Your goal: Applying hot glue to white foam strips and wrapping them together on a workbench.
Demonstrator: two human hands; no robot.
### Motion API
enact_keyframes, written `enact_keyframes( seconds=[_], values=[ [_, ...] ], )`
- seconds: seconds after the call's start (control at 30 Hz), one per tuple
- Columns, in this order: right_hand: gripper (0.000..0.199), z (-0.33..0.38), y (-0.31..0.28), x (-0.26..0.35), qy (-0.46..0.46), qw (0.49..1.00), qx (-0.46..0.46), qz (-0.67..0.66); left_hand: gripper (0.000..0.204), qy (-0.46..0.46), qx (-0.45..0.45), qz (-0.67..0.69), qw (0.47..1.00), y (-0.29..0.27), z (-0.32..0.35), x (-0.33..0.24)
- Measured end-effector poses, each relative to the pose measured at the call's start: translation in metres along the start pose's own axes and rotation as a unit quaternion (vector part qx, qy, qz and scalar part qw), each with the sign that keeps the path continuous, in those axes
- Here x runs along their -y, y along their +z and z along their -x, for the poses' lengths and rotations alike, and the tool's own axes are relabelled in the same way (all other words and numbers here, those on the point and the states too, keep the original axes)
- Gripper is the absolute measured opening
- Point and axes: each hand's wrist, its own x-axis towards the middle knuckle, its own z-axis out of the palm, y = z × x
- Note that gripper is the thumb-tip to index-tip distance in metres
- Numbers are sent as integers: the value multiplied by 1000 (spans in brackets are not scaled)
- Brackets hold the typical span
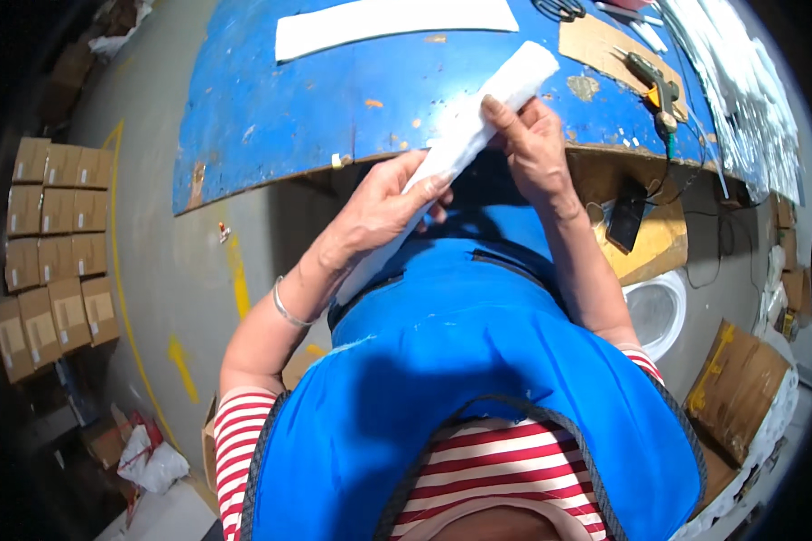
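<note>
White, long and narrow, the strip (465,135) slants across the middle of your view, its far end above the blue table (289,126) and its near end reaching down past your left forearm to your blue apron (514,361). Your left hand (388,203) grips it around the middle, thumb on top; your right hand (537,153) pinches it nearer the far end, thumb on the face and fingers at the right edge. The table's worn front edge runs beneath the strip, and a broad stretch of blue top separates that edge from a flat white sheet (397,29) at the back. To the right, your room narrows: a glue gun (651,81) lies on a cardboard piece (591,47), beside a heap of shiny clear strips (740,90) along the right side. On your left, grey floor (153,180) opens between the table corner and rows of stacked cardboard boxes (59,212), whose contents you cannot see. A round white tub (681,316) stands below the table at your right; what it holds is unclear. Farther right sits a brown carton (735,388), and at lower left slumps a white bag (151,464), its contents hidden too.
</note>
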Motion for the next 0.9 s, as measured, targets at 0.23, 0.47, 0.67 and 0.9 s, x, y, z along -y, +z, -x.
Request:
enact_keyframes(
  seconds=[0.23,0.47,0.67,0.9],
  values=[
    [33,-1,-18,20,-16,998,-50,20,27,4,-19,-87,996,5,5,2],
    [25,1,-25,13,-6,999,-30,-9,30,-22,54,-71,996,-3,7,1],
    [29,-3,-43,24,-39,998,-43,25,44,68,53,-114,990,-7,6,10],
    [23,-4,-94,37,-25,991,-129,-14,31,-13,93,-128,987,-42,34,22]
  ],
)
